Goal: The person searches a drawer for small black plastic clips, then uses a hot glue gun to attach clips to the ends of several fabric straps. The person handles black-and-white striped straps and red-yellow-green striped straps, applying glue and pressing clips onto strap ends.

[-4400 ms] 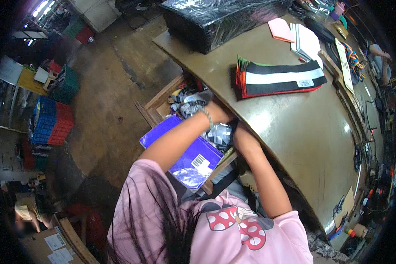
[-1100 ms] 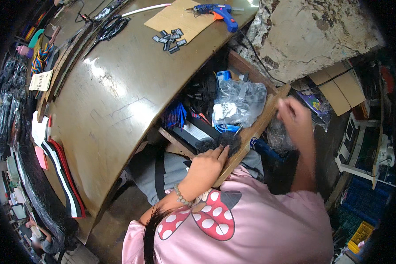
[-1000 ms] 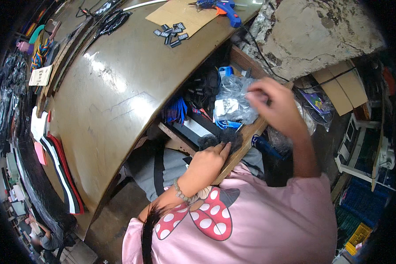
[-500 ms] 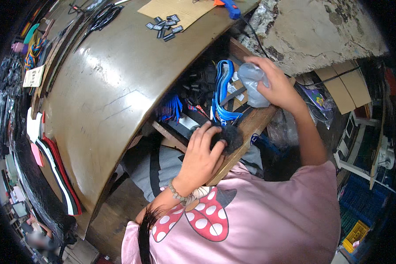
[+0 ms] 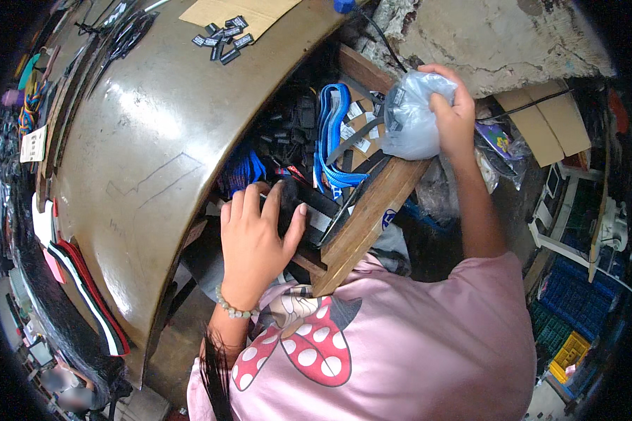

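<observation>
The right hand [image 5: 456,116] grips a translucent plastic bag [image 5: 409,123] over the far right of a brown wooden drawer [image 5: 365,221]; the drawer holds a looped blue woven strap [image 5: 324,137] and small black parts [image 5: 296,116]; the left hand [image 5: 251,228], thumb spread, is near left, its grip unclear

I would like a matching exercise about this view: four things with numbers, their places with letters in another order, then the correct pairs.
Things:
1. Translucent plastic bag
2. Blue webbing strap
3. Beaded bracelet
4. Small black pieces

Places:
A. Around the left wrist
B. Clustered at the edge of the brown cardboard sheet
C. Gripped by the right hand
D. Inside the wooden drawer

Pairs: 1-C, 2-D, 3-A, 4-B
</observation>
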Motion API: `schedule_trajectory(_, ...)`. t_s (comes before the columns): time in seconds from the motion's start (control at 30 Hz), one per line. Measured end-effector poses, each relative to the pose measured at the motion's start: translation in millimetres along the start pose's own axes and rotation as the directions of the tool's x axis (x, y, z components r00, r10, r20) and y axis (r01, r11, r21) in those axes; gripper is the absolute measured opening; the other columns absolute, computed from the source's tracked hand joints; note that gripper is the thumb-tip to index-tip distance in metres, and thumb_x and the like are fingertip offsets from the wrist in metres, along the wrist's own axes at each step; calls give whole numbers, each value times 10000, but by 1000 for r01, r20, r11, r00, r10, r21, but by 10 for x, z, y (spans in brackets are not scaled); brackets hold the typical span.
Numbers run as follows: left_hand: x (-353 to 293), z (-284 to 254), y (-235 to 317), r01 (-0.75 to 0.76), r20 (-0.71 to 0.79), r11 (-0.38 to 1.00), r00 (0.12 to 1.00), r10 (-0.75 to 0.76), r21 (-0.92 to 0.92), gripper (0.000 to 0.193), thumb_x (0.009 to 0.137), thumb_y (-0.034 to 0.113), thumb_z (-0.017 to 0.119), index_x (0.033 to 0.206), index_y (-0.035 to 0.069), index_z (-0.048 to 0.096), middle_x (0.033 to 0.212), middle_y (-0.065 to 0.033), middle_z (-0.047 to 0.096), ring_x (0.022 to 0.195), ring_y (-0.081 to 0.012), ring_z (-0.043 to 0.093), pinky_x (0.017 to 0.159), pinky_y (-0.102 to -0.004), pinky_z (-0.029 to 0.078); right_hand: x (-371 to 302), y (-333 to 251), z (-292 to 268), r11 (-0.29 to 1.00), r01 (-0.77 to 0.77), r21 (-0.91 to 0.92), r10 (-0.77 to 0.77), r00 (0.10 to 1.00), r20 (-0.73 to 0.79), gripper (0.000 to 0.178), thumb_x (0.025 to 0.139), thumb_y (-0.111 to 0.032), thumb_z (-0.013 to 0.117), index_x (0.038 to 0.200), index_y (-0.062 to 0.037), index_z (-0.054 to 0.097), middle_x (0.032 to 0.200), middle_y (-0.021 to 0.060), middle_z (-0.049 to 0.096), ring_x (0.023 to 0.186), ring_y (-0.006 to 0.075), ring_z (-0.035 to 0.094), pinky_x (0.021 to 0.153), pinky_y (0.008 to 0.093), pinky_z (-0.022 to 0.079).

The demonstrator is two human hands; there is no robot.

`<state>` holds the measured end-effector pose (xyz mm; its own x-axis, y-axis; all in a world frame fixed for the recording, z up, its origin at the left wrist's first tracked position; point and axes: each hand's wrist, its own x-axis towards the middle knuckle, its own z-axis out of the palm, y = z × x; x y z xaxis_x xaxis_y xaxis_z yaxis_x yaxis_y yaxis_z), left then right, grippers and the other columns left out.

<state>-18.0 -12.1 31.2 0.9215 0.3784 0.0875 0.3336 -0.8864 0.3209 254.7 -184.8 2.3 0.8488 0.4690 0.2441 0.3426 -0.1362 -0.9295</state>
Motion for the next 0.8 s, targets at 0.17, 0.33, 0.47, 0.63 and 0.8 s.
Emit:
schedule_trajectory(0.17,141,-130,-18,-118,-126,988,986,106,-96,434,793,105,703,1220,115,627,1104,-92,593,991,-274,562,836,-401,437,-184,-229,253,754,273,-597,-223,962,158,376,772,-10,554,1135,-75,629,1127,173,612,991,371,621,800,394,533)
schedule_trajectory(0.33,101,53,-4,-185,217,962,949,227,-198,320,820,172,678,1124,77,661,1085,-112,613,997,-306,591,899,-425,469,-427,-220,563,422,489,-763,-91,861,501,465,817,-292,667,1226,-82,596,1299,158,519,1178,366,487,896,559,436)
schedule_trajectory(0.47,-11,140,-18,-50,421,994,903,86,-95,296,830,235,702,1057,50,658,972,-108,599,901,-305,594,837,-440,469,-310,-203,640,569,591,-572,-138,754,643,525,888,-408,625,1244,-23,596,1368,156,474,1302,371,386,1048,616,277)
schedule_trajectory(0.63,-60,177,24,-205,228,975,948,220,-87,409,793,183,695,1181,90,602,1011,-108,585,962,-293,551,859,-410,428,215,-510,787,775,435,-459,-68,778,624,421,983,-319,518,1179,45,600,1221,230,595,1140,382,568,960,447,457)
schedule_trajectory(0.8,-96,140,31,-220,258,975,941,221,-33,529,729,129,663,1255,125,600,1162,-92,568,1015,-266,537,848,-391,426,-62,-725,1063,707,430,-561,31,775,632,267,922,-269,609,883,-4,607,883,209,657,914,365,652,780,448,526)
